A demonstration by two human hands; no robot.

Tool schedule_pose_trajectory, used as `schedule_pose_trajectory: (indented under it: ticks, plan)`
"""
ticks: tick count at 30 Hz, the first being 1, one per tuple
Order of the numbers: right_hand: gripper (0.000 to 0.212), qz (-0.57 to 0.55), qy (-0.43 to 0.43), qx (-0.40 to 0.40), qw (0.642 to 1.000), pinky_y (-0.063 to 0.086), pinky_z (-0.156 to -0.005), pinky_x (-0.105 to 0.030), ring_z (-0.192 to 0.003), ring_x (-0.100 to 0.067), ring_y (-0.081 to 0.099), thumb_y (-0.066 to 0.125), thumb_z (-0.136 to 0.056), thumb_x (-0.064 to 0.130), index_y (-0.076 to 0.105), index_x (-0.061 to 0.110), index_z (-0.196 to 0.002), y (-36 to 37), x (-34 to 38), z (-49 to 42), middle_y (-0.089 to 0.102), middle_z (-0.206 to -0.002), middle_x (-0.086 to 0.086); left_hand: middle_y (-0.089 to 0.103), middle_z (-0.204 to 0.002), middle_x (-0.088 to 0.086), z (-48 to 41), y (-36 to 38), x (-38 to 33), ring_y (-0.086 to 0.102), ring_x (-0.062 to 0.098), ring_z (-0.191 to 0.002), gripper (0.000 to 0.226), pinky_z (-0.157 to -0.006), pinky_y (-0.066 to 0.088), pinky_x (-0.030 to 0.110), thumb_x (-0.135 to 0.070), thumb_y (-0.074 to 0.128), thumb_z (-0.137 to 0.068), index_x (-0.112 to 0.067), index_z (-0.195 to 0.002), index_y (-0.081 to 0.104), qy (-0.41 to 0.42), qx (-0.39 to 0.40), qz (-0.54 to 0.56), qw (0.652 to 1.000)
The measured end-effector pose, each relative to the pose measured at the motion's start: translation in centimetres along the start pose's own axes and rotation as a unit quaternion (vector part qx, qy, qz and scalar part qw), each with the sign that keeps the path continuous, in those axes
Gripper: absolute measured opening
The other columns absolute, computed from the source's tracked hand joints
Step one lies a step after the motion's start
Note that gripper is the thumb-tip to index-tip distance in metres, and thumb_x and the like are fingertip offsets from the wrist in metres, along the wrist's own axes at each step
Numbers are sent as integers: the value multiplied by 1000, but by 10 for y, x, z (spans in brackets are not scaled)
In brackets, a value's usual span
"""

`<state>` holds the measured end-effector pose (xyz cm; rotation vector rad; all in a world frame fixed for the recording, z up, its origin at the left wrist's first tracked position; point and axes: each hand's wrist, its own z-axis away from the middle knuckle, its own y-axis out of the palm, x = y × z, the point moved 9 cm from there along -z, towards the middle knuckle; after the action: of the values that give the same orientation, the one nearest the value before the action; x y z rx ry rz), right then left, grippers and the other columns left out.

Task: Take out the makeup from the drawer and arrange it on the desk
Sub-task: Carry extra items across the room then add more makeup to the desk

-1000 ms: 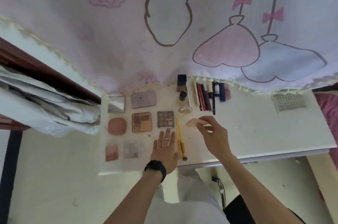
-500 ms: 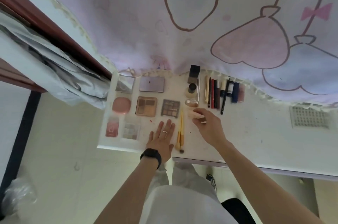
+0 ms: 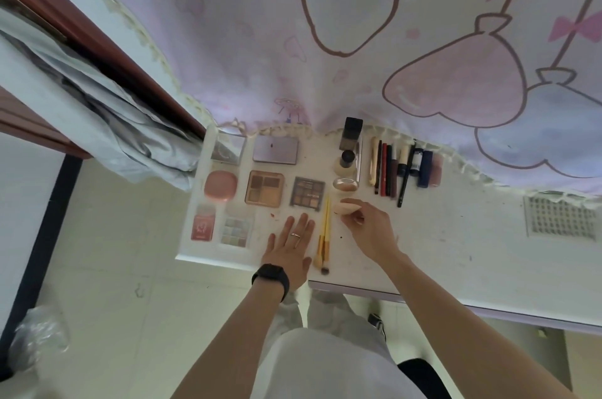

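Makeup lies in rows on the white desk (image 3: 439, 245). My right hand (image 3: 368, 227) pinches a peach makeup sponge (image 3: 348, 207) just below a small oval compact (image 3: 346, 185). Flat on the desk to the left rests my left hand (image 3: 290, 247), fingers straight, wearing a ring and a black wristband. Between the hands lie two yellow brushes (image 3: 324, 235). Eyeshadow palettes (image 3: 264, 186) (image 3: 307, 191), a round pink compact (image 3: 221, 185) and smaller palettes (image 3: 237, 230) fill the left side. Pencils and tubes (image 3: 400, 167) line the back right, next to two bottles (image 3: 350, 144).
A pink and lilac cartoon curtain (image 3: 358, 40) hangs over the desk's back edge. A brown wooden frame with grey bedding (image 3: 97, 111) stands to the left. A white perforated pad (image 3: 560, 219) lies at the desk's right. The desk's front edge (image 3: 358, 287) is near my legs.
The view has shifted down and to the right. My right hand has carried the sponge a little toward the oval compact and brushes. My left hand has stayed flat.
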<state>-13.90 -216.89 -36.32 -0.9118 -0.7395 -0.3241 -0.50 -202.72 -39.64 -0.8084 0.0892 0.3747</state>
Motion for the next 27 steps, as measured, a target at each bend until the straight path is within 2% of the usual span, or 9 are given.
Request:
schedule_pose_trajectory:
  ticks: [4, 8, 12, 15, 18, 21, 23, 25, 27]
  plan:
    - [45, -11, 32, 13, 999, 42, -90, -17, -98, -3, 58, 66, -94, 13, 57, 22, -138, 0, -4, 5, 67, -122, 4, -36, -157, -13, 0, -2, 3, -28, 16, -148, 77, -123, -1, 47, -36, 35, -103, -31, -154, -23, 5, -3, -4, 1000]
    - [52, -41, 86, -3, 995, 49, -95, -27, -103, -8, 60, 60, -96, 8, 47, 21, -144, -13, -19, 21, 60, -135, 5, -29, -160, -13, 3, -11, 2, -20, 16, -150, 77, -124, 5, 47, -29, 40, -103, -31, -156, -15, 4, -6, 1, 1000]
    - [48, -24, 122, 2, 992, 46, -83, -22, -101, -12, 60, 62, -95, 12, 48, 18, -141, -25, -32, 46, 59, -133, 2, 2, -167, -4, 11, -34, -5, 7, 19, -153, 60, -123, 13, 42, -30, 37, -104, -26, -158, 12, 6, -15, 31, 999]
    - [32, 24, 119, 44, 992, 47, -87, -23, -104, -12, 60, 64, -96, 21, 60, 23, -128, -21, -20, 66, 62, -131, 3, 21, -164, -3, 29, -57, -1, 20, 19, -149, 53, -120, 20, 38, -31, 38, -104, -27, -155, 27, 14, -52, 71, 996]
    - [20, 88, 58, 63, 992, 41, -98, -24, -116, -11, 55, 60, -98, 27, 66, 31, -116, -11, 28, 82, 60, -132, 10, 26, -161, -7, 61, -80, 19, 25, 17, -147, 49, -119, 22, 37, -31, 40, -103, -32, -152, 33, 10, -109, 129, 986]
    - [19, 104, -25, 53, 993, 36, -96, -23, -118, -12, 53, 58, -99, 27, 69, 34, -113, 9, 103, 95, 61, -124, 16, 32, -158, -10, 107, -99, 64, 28, 15, -145, 47, -119, 24, 37, -31, 43, -103, -35, -149, 39, -13, -185, 201, 962]
    - [18, 112, -96, 46, 988, 35, -95, -22, -119, -11, 52, 59, -97, 28, 69, 36, -110, 35, 161, 102, 63, -119, 18, 35, -157, -11, 148, -106, 108, 31, 13, -143, 46, -118, 25, 32, -31, 45, -102, -36, -147, 42, -42, -242, 234, 941]
    - [19, 127, -166, 46, 977, 32, -98, -20, -122, -9, 49, 58, -98, 31, 69, 35, -112, 71, 223, 112, 63, -123, 18, 36, -156, -12, 197, -104, 163, 31, 12, -143, 45, -115, 23, 26, -31, 45, -102, -37, -147, 43, -86, -293, 256, 917]
    - [21, 135, -242, 55, 959, 33, -100, -20, -121, -7, 51, 56, -98, 35, 71, 34, -112, 118, 289, 130, 64, -123, 18, 35, -157, -11, 254, -94, 223, 29, 12, -144, 44, -116, 24, 27, -31, 46, -102, -36, -146, 43, -132, -342, 276, 888]
